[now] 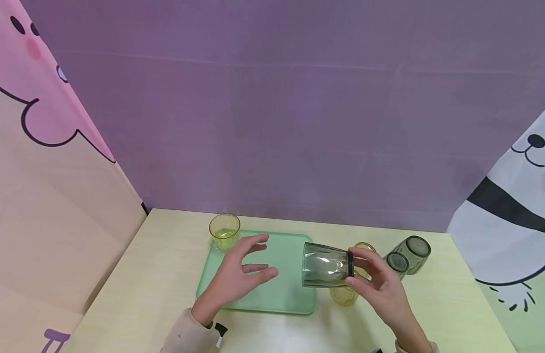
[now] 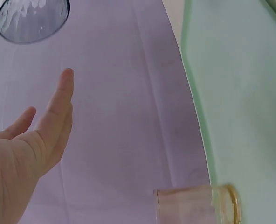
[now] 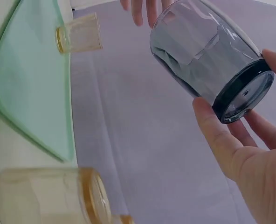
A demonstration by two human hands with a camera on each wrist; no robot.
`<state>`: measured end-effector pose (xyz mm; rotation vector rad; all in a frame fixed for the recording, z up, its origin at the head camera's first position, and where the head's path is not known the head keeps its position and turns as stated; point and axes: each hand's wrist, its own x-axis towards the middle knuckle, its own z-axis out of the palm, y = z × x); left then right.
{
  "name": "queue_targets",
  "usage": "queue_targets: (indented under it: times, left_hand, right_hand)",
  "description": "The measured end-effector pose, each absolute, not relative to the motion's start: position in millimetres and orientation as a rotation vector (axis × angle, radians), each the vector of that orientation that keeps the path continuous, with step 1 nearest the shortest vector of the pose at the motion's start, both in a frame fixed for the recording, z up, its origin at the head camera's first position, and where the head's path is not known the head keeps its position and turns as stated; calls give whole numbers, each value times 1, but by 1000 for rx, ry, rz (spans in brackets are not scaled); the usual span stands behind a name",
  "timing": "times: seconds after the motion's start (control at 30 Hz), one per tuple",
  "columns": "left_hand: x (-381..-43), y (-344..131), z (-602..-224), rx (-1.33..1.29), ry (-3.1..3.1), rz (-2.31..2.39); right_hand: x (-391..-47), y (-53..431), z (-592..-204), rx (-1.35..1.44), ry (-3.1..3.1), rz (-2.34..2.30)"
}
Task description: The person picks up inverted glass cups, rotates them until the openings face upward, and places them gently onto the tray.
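Note:
My right hand (image 1: 380,289) grips a grey tinted drinking glass (image 1: 326,265) by its base, thumb on one side and fingers on the other. Lying on its side in the air, the glass points its mouth left, over the right edge of a green tray (image 1: 272,299). My left hand (image 1: 237,274) is held above the tray, fingers apart and slightly bent, touching nothing; a gap separates it from the glass mouth. On the tray's back left corner a yellow glass (image 1: 225,233) stands upright. In the right wrist view, the grey glass's dark base (image 3: 245,91) faces the camera.
Yellow glasses (image 1: 344,296) stand upside down right of the tray, partly hidden behind the held glass and right hand. Farther right, two grey glasses (image 1: 417,252) are upside down on the pale table (image 1: 458,304). A purple cloth wall (image 1: 272,122) rises behind the table.

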<state>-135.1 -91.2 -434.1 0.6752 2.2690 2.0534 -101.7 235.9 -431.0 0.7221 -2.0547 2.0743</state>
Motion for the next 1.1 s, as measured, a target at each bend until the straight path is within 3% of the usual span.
queue_targets:
  times: [0.77, 1.1]
  left_hand:
    - [-133, -66, -438, 784, 1987, 2087]
    - [-135, -65, -436, 756, 1926, 2097]
  right_hand:
    - [-110, 211, -442, 879, -1812, 2276]
    - [-110, 206, -443, 783, -1847, 2297]
